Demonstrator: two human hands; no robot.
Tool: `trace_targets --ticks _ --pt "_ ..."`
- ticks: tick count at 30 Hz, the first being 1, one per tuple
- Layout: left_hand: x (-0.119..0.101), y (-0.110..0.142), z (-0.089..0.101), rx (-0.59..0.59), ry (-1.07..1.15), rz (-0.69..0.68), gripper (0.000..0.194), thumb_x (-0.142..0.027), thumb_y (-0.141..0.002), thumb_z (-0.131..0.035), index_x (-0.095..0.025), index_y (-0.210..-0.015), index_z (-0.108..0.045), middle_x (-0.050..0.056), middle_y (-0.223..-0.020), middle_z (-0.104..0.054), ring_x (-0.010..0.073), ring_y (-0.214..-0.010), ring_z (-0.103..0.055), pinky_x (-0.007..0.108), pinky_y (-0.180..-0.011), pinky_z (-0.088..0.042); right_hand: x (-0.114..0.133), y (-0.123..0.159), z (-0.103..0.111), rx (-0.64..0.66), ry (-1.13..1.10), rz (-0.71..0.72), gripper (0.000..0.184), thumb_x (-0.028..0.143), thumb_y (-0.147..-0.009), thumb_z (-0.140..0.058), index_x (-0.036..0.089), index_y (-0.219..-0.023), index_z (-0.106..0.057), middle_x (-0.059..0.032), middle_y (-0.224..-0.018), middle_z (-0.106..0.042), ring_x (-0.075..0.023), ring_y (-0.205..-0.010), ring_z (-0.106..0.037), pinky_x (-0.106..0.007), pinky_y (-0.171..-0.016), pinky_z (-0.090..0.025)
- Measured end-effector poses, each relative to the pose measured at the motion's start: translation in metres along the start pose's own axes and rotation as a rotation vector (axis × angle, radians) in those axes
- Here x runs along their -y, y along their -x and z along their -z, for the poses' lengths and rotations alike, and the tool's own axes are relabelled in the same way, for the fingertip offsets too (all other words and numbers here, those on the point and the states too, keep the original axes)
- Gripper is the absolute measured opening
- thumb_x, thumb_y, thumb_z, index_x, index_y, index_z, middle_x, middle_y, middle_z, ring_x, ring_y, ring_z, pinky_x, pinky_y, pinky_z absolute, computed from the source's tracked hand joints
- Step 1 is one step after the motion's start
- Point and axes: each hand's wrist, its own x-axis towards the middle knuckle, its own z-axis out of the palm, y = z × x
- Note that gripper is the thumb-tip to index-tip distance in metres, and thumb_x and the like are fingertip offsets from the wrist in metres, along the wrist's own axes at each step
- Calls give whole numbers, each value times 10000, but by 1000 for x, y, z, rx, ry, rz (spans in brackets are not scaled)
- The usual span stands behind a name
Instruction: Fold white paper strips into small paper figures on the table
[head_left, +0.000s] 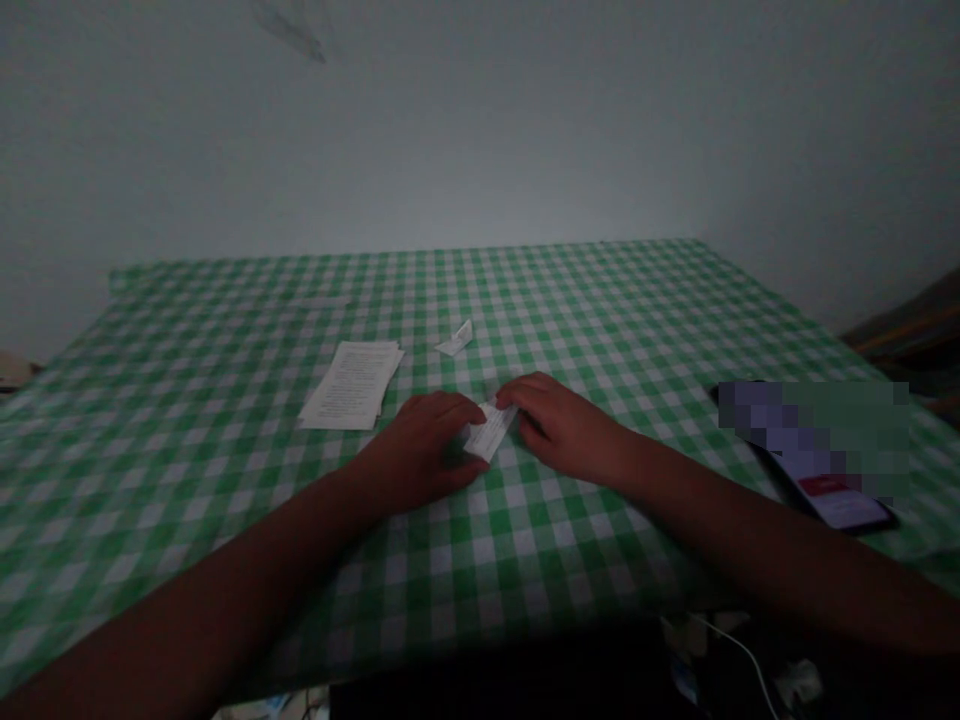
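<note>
A small folded piece of printed paper (490,432) lies at the middle of the table between my hands. My left hand (416,450) closes on its left side, thumb at the near corner and fingers at the far edge. My right hand (559,425) pinches its upper right corner. Beyond them sits a small folded paper shape (456,340) with a raised end. Left of my hands is a short stack of printed sheets (351,385), slightly fanned at its right edge.
A green and white checked cloth (225,400) covers the table, which meets a grey wall (480,130) at the back. To the right, beside my right forearm, lies a phone (840,500) with its screen lit. A white cable (742,650) hangs below the front edge.
</note>
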Motion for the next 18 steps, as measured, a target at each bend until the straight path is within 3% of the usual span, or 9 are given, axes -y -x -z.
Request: trace_targets --ticks 4,9,13,18 --pt "-2 0 1 12 -26 9 465 -401 -823 -719 -216 -1212 -542 90 -1258 -628 295 -1202 -558 513 -1036 -411 7 5 3 104 125 6 392 66 -825 -489 146 -1198 -576 -154 -1271 -570 -285 -1243 -483 -496 -1038 -439" --pt "-6 1 1 22 -59 14 485 -420 -806 -737 -207 -1199 -551 104 -1258 -629 305 -1191 -562 515 -1027 -410 36 13 5 192 275 -70 419 154 -887 -495 105 -1300 -544 -192 -1378 -518 -315 -1288 -440 -510 -1056 -429" --pt "-5 1 1 26 -52 7 484 -412 -815 -727 -202 -1210 -543 108 -1248 -624 306 -1179 -562 513 -1010 -415 48 15 7 226 291 -105 364 192 -904 -508 103 -1250 -583 -195 -1285 -576 -330 -1220 -484 -523 -985 -468" --pt "0 3 3 46 9 -24 388 -356 -858 -688 -217 -1191 -546 90 -1254 -612 284 -1197 -541 492 -1022 -405 46 13 7 217 301 -112 277 234 -934 -533 136 -1180 -614 -142 -1121 -628 -297 -1071 -533 -490 -942 -471"
